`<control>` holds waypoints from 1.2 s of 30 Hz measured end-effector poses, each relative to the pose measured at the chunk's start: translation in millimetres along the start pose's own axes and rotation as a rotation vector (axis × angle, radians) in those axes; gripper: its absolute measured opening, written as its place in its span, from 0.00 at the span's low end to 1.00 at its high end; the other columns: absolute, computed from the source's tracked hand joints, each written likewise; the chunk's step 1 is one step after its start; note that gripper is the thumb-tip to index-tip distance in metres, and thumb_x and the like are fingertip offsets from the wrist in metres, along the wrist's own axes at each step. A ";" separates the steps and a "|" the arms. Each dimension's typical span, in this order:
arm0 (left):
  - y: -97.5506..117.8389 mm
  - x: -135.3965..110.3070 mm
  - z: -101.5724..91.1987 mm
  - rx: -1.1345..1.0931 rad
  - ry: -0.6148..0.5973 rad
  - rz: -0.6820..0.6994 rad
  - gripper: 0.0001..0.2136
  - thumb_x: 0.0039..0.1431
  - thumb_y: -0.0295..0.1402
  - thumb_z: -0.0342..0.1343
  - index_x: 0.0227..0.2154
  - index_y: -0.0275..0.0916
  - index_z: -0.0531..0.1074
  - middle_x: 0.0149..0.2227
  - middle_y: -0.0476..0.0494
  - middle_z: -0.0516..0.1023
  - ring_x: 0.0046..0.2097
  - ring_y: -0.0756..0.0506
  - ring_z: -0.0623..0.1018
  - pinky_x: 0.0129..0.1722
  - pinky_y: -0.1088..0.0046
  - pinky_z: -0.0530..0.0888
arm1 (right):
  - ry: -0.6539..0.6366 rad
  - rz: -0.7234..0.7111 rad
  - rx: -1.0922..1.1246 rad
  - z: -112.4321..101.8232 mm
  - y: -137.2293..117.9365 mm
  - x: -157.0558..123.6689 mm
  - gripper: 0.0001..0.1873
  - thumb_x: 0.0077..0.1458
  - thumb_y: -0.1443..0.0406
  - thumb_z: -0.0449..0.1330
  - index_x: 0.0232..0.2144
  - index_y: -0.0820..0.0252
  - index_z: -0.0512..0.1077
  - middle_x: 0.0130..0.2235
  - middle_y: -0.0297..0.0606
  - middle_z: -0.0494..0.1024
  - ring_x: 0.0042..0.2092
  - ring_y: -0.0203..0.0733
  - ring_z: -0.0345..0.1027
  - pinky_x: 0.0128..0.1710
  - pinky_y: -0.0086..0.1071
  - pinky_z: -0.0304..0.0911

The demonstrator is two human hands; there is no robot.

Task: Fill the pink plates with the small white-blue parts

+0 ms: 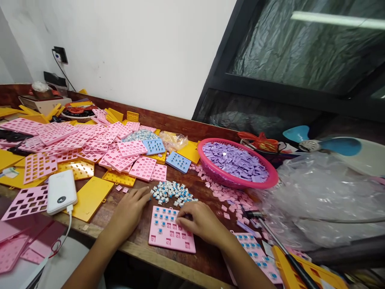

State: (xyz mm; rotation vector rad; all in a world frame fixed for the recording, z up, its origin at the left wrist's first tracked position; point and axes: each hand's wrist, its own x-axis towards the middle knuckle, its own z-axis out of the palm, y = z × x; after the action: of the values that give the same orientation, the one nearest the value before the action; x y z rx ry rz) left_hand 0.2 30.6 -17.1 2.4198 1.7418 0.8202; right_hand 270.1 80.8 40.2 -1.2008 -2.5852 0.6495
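Note:
A pink plate (162,241) with square sockets lies on the table in front of me, its upper left sockets filled with blue-and-white key switches (157,216). My right hand (200,221) is over its right side, fingers bent and closed at the sockets; whatever is between the fingertips is hidden. Behind the plate spreads a loose pile of key switches (171,192). Beside the pile's left edge rests my left hand (130,208), palm down, its fingers reaching toward the switches and slightly apart. Two small pink keycaps (122,188) lie near that hand.
A pink basket (272,176) of purple keycaps stands behind right, pink keycaps (219,190) scattered below. Another filled plate (252,253) and a hammer-like tool (285,251) lie right. Pink plates (69,136), yellow panels (90,198) and a white power bank (62,190) crowd the left.

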 end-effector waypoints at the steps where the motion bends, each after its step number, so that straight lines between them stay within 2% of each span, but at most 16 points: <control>1: -3.2 0.3 4.5 0.004 -0.035 0.012 0.21 0.66 0.23 0.48 0.60 0.43 0.69 0.62 0.41 0.70 0.60 0.39 0.69 0.59 0.58 0.67 | 0.042 -0.014 0.020 -1.8 4.0 1.4 0.07 0.58 0.67 0.61 0.32 0.55 0.80 0.36 0.35 0.82 0.38 0.41 0.74 0.40 0.31 0.62; 3: -6.1 0.4 10.9 -0.027 -0.087 0.003 0.21 0.66 0.22 0.48 0.59 0.42 0.70 0.60 0.41 0.73 0.59 0.40 0.70 0.59 0.59 0.68 | 0.153 -0.029 0.031 -3.2 11.8 4.9 0.09 0.60 0.68 0.59 0.36 0.56 0.80 0.39 0.38 0.82 0.41 0.42 0.74 0.43 0.32 0.63; 5: -5.8 1.1 12.2 -0.085 -0.109 -0.040 0.17 0.67 0.24 0.48 0.53 0.41 0.74 0.54 0.40 0.76 0.55 0.41 0.73 0.57 0.61 0.70 | 0.213 -0.037 0.005 -0.4 17.9 9.1 0.10 0.61 0.68 0.58 0.40 0.56 0.80 0.42 0.39 0.81 0.44 0.44 0.73 0.45 0.33 0.63; 7: -3.3 2.3 8.1 -0.140 -0.113 -0.090 0.13 0.67 0.26 0.48 0.46 0.40 0.77 0.48 0.39 0.78 0.52 0.41 0.75 0.54 0.62 0.71 | 0.191 -0.035 -0.028 6.1 21.2 13.6 0.11 0.62 0.66 0.59 0.43 0.55 0.79 0.44 0.40 0.80 0.46 0.44 0.73 0.47 0.34 0.63; 9: 1.7 2.2 -0.6 -0.194 -0.122 -0.111 0.12 0.68 0.26 0.47 0.43 0.39 0.77 0.46 0.39 0.79 0.50 0.42 0.76 0.53 0.63 0.72 | 0.172 0.008 -0.066 14.0 22.3 18.1 0.10 0.62 0.63 0.60 0.44 0.54 0.79 0.44 0.39 0.80 0.46 0.44 0.73 0.47 0.34 0.63; 14: 26.4 -11.7 -27.7 -0.362 -0.195 -0.005 0.15 0.70 0.28 0.45 0.53 0.43 0.72 0.50 0.42 0.78 0.51 0.44 0.76 0.53 0.66 0.73 | 0.153 0.093 -0.172 25.6 21.1 24.0 0.08 0.63 0.63 0.59 0.38 0.54 0.80 0.40 0.38 0.78 0.43 0.42 0.72 0.42 0.32 0.61; 17: 42.9 -23.4 -35.1 -0.353 -0.270 0.072 0.15 0.68 0.25 0.47 0.51 0.43 0.73 0.47 0.43 0.78 0.49 0.44 0.76 0.51 0.68 0.74 | 0.154 0.064 -0.180 24.9 20.9 22.4 0.06 0.61 0.65 0.60 0.38 0.54 0.79 0.40 0.38 0.77 0.44 0.42 0.70 0.43 0.32 0.60; 21: 54.5 -30.4 -32.6 -0.244 -0.324 0.115 0.14 0.65 0.22 0.49 0.46 0.42 0.75 0.50 0.42 0.75 0.49 0.43 0.76 0.50 0.67 0.74 | 0.168 0.066 -0.186 22.0 21.6 19.2 0.03 0.57 0.67 0.63 0.35 0.58 0.76 0.40 0.38 0.76 0.44 0.43 0.69 0.44 0.33 0.61; 27: 50.9 -26.1 -21.3 -0.205 -0.309 0.113 0.11 0.69 0.26 0.48 0.44 0.41 0.75 0.46 0.41 0.74 0.47 0.43 0.76 0.48 0.67 0.75 | 0.180 0.030 -0.233 24.9 24.6 19.4 0.01 0.58 0.68 0.62 0.35 0.58 0.74 0.39 0.39 0.78 0.44 0.45 0.68 0.44 0.35 0.60; 30: 46.6 -28.3 -20.6 -0.227 -0.273 0.094 0.11 0.70 0.27 0.47 0.44 0.41 0.75 0.44 0.42 0.76 0.45 0.44 0.77 0.46 0.69 0.75 | 0.175 0.033 -0.174 23.5 25.9 19.5 0.02 0.58 0.69 0.61 0.34 0.58 0.74 0.38 0.37 0.79 0.42 0.43 0.69 0.43 0.34 0.60; 32: 45.4 -32.7 -23.9 -0.258 -0.267 0.096 0.11 0.69 0.27 0.48 0.47 0.43 0.74 0.44 0.43 0.77 0.45 0.45 0.78 0.46 0.71 0.74 | 0.195 0.027 -0.092 17.8 25.2 17.6 0.02 0.57 0.70 0.61 0.33 0.58 0.73 0.38 0.37 0.79 0.41 0.42 0.70 0.42 0.33 0.61; 34: 45.7 -37.2 -28.3 -0.293 -0.273 0.109 0.12 0.69 0.27 0.49 0.50 0.46 0.73 0.45 0.45 0.78 0.46 0.45 0.78 0.46 0.72 0.74 | 0.212 0.001 0.028 8.5 23.0 13.8 0.03 0.56 0.70 0.61 0.34 0.58 0.74 0.38 0.36 0.79 0.40 0.40 0.70 0.41 0.32 0.61; 36: 46.8 -39.9 -31.4 -0.305 -0.289 0.112 0.12 0.70 0.28 0.48 0.50 0.47 0.73 0.45 0.45 0.79 0.45 0.45 0.79 0.46 0.72 0.74 | 0.163 -0.024 0.183 -1.9 20.2 8.7 0.04 0.54 0.69 0.63 0.35 0.59 0.75 0.38 0.35 0.79 0.38 0.39 0.70 0.39 0.30 0.62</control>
State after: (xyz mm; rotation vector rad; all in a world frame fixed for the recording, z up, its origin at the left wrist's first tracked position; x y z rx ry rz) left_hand 17.9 -30.3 10.1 2.3079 1.2883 0.6493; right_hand 278.7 99.5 32.3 -1.1136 -2.3468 0.7324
